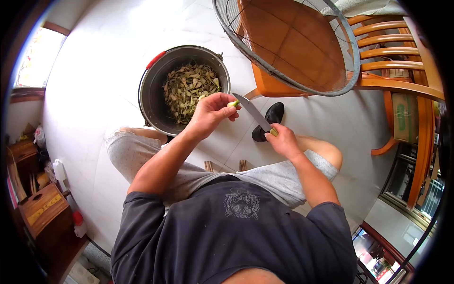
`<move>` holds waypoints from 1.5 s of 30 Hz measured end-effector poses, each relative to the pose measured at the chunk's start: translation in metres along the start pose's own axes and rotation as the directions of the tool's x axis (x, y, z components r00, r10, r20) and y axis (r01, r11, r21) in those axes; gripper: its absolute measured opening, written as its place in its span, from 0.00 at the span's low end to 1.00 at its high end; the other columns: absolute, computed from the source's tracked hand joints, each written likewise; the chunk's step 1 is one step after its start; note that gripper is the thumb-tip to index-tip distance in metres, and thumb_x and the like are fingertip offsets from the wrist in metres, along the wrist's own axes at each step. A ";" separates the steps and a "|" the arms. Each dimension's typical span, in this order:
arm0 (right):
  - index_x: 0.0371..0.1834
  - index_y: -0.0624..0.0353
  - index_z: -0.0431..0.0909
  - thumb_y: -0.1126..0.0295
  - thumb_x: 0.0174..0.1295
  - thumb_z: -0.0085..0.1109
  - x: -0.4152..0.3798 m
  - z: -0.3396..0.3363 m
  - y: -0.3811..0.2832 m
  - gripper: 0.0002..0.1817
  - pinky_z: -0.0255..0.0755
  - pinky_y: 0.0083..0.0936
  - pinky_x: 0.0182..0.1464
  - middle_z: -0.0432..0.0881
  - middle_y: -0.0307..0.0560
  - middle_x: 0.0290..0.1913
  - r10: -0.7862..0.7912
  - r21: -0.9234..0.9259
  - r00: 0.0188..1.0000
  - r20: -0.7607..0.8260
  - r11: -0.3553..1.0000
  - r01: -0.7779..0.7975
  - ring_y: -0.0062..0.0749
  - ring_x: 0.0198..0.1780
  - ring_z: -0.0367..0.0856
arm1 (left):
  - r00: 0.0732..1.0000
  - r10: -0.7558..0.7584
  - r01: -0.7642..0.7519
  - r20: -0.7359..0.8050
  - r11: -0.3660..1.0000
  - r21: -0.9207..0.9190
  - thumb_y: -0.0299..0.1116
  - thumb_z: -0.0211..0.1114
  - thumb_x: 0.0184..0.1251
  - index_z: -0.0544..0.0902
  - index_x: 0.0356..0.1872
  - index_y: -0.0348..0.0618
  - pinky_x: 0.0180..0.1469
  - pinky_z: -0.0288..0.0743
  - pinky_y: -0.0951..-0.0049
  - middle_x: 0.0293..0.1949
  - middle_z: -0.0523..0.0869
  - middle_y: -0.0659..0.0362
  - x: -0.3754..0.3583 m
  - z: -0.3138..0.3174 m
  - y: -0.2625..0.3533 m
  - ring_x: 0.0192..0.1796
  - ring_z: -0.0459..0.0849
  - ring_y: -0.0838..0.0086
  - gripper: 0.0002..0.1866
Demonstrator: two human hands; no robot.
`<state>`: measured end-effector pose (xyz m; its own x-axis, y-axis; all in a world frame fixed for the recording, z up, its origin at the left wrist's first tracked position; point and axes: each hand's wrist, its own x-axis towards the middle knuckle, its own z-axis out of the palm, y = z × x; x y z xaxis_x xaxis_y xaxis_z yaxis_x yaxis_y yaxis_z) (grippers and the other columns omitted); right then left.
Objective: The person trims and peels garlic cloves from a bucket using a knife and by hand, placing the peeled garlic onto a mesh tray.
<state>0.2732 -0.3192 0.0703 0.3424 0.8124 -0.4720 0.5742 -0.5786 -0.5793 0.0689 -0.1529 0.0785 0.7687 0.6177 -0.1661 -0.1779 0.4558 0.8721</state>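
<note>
My left hand [215, 112] pinches a small pale-green bulb [232, 103] between thumb and fingers, just beyond the right rim of the bucket. My right hand [282, 140] is closed round the handle of a knife [254, 113]. Its broad metal blade slants up to the left, and the tip comes right by the bulb. Below and left of the bulb stands a deep metal bucket [152, 111] with a red grip on its bail. Many bulbs with pale, dry-looking stems [191, 87] lie inside it, partly hidden by my left hand.
A round wire-mesh sieve [354, 52] rests on a wooden chair [265, 80] at the upper right. A black shoe [274, 116] is on the tiled floor [104, 61] behind the knife. Wooden furniture [45, 208] stands at the far left.
</note>
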 end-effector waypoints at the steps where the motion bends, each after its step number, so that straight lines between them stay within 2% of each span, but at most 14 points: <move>1: 0.47 0.61 0.79 0.62 0.54 0.60 0.000 -0.001 0.000 0.19 0.74 0.39 0.48 0.82 0.61 0.40 -0.008 -0.005 1.000 -0.006 1.000 0.008 0.54 0.45 0.80 | 1.000 0.000 0.001 0.010 0.998 -0.060 0.26 0.62 0.66 0.77 0.47 0.35 0.40 0.78 0.74 0.39 0.85 0.53 -0.001 0.001 0.002 0.36 0.83 0.73 0.10; 6: 0.45 0.58 0.79 0.62 0.55 0.59 0.014 -0.010 -0.017 0.17 0.73 0.40 0.48 0.83 0.58 0.41 -0.078 -0.085 0.997 0.005 0.993 0.078 0.51 0.46 0.80 | 0.998 -0.011 0.025 0.063 0.975 -0.220 0.28 0.60 0.68 0.77 0.48 0.37 0.41 0.79 0.70 0.43 0.85 0.47 -0.003 0.018 0.050 0.38 0.85 0.68 0.11; 10: 0.45 0.55 0.79 0.62 0.55 0.58 0.022 -0.007 -0.027 0.16 0.73 0.41 0.48 0.83 0.54 0.41 -0.180 -0.164 0.978 0.101 0.967 0.195 0.50 0.45 0.80 | 0.971 0.240 -0.222 -0.006 0.906 0.361 0.28 0.61 0.67 0.80 0.43 0.35 0.37 0.77 0.76 0.36 0.86 0.54 0.021 0.054 0.113 0.34 0.83 0.76 0.08; 12: 0.43 0.54 0.79 0.63 0.54 0.57 0.025 0.000 -0.032 0.14 0.73 0.41 0.47 0.83 0.52 0.40 -0.194 -0.214 0.967 0.162 0.950 0.227 0.48 0.45 0.80 | 0.948 0.318 -0.224 0.017 0.629 0.745 0.27 0.62 0.61 0.83 0.38 0.37 0.36 0.75 0.75 0.33 0.85 0.55 0.046 0.077 0.140 0.31 0.82 0.74 0.07; 14: 0.43 0.53 0.79 0.64 0.54 0.57 0.025 0.002 -0.042 0.14 0.73 0.40 0.47 0.83 0.51 0.40 -0.186 -0.248 0.954 0.234 0.938 0.244 0.48 0.45 0.80 | 0.895 0.398 -0.355 0.202 0.360 0.863 0.30 0.62 0.59 0.83 0.40 0.38 0.36 0.75 0.72 0.29 0.85 0.55 0.088 0.086 0.139 0.32 0.82 0.76 0.10; 18: 0.43 0.53 0.79 0.65 0.53 0.55 0.020 0.006 -0.051 0.14 0.73 0.41 0.47 0.83 0.50 0.39 -0.202 -0.253 0.929 0.311 0.924 0.286 0.47 0.45 0.80 | 0.942 0.076 -0.330 0.327 0.027 0.944 0.32 0.61 0.55 0.84 0.39 0.44 0.40 0.76 0.62 0.33 0.84 0.50 0.158 0.091 0.115 0.35 0.82 0.56 0.11; 21: 0.43 0.53 0.79 0.65 0.53 0.55 0.021 0.004 -0.059 0.14 0.73 0.40 0.47 0.83 0.50 0.40 -0.177 -0.272 0.928 0.329 0.923 0.273 0.46 0.46 0.80 | 0.941 -0.140 -0.321 0.309 -0.073 0.944 0.34 0.62 0.57 0.84 0.38 0.42 0.40 0.76 0.64 0.34 0.85 0.51 0.169 0.095 0.120 0.35 0.84 0.61 0.10; 24: 0.43 0.54 0.79 0.65 0.54 0.55 0.025 0.004 -0.058 0.14 0.73 0.40 0.47 0.83 0.50 0.40 -0.194 -0.264 0.929 0.315 0.922 0.282 0.46 0.46 0.80 | 0.908 0.230 -0.405 0.350 0.264 0.875 0.37 0.63 0.57 0.85 0.37 0.43 0.40 0.78 0.65 0.30 0.85 0.53 0.146 0.073 0.139 0.36 0.85 0.63 0.11; 27: 0.44 0.54 0.79 0.64 0.54 0.56 0.023 -0.001 -0.059 0.15 0.73 0.39 0.48 0.83 0.51 0.41 -0.162 -0.235 0.940 0.301 0.943 0.238 0.47 0.46 0.80 | 0.965 0.263 -0.181 0.005 0.648 0.739 0.38 0.63 0.61 0.85 0.34 0.38 0.33 0.76 0.77 0.26 0.84 0.59 0.095 0.018 0.162 0.29 0.81 0.77 0.12; 30: 0.45 0.54 0.80 0.63 0.54 0.57 0.023 0.003 -0.050 0.16 0.73 0.39 0.49 0.83 0.52 0.41 -0.152 -0.228 0.947 0.284 0.948 0.221 0.48 0.46 0.80 | 0.958 0.006 0.168 -0.287 0.798 0.579 0.36 0.63 0.61 0.85 0.32 0.38 0.29 0.74 0.81 0.24 0.83 0.60 0.067 -0.083 0.122 0.25 0.79 0.80 0.11; 32: 0.46 0.53 0.80 0.62 0.54 0.58 0.021 0.001 -0.049 0.16 0.73 0.40 0.48 0.83 0.53 0.41 -0.198 -0.183 0.941 0.274 0.950 0.253 0.49 0.45 0.80 | 0.870 -0.133 0.436 -0.475 0.658 0.614 0.35 0.65 0.58 0.85 0.32 0.36 0.30 0.76 0.77 0.24 0.83 0.59 0.057 -0.120 0.073 0.24 0.79 0.80 0.11; 36: 0.47 0.52 0.79 0.61 0.55 0.58 0.022 0.002 -0.057 0.17 0.74 0.40 0.47 0.83 0.54 0.39 -0.220 -0.124 0.945 0.242 0.959 0.255 0.50 0.43 0.81 | 0.837 -0.073 0.525 -0.542 0.387 0.758 0.36 0.66 0.55 0.86 0.37 0.40 0.44 0.78 0.63 0.32 0.87 0.51 0.068 -0.171 -0.019 0.37 0.86 0.63 0.12; 40: 0.46 0.52 0.79 0.61 0.56 0.58 0.025 0.002 -0.065 0.15 0.74 0.39 0.45 0.83 0.53 0.37 -0.254 -0.062 0.945 0.208 0.960 0.271 0.50 0.42 0.81 | 0.809 0.069 0.580 -0.584 0.066 0.812 0.42 0.66 0.56 0.84 0.40 0.41 0.50 0.76 0.60 0.44 0.84 0.49 0.094 -0.166 -0.047 0.49 0.82 0.58 0.16; 45: 0.43 0.52 0.79 0.62 0.56 0.58 0.027 0.001 -0.072 0.13 0.74 0.40 0.44 0.83 0.52 0.36 -0.337 -0.032 0.928 0.156 0.938 0.346 0.50 0.40 0.81 | 0.867 0.059 0.499 -0.495 -0.105 0.860 0.43 0.65 0.56 0.85 0.39 0.41 0.51 0.76 0.61 0.46 0.82 0.47 0.110 -0.151 -0.056 0.49 0.82 0.55 0.17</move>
<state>0.2400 -0.2558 0.0988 0.0080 0.9379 -0.3469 0.6808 -0.2592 -0.6851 0.0703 -0.0138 -0.0583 0.3515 0.8797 -0.3203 0.9306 -0.2910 0.2220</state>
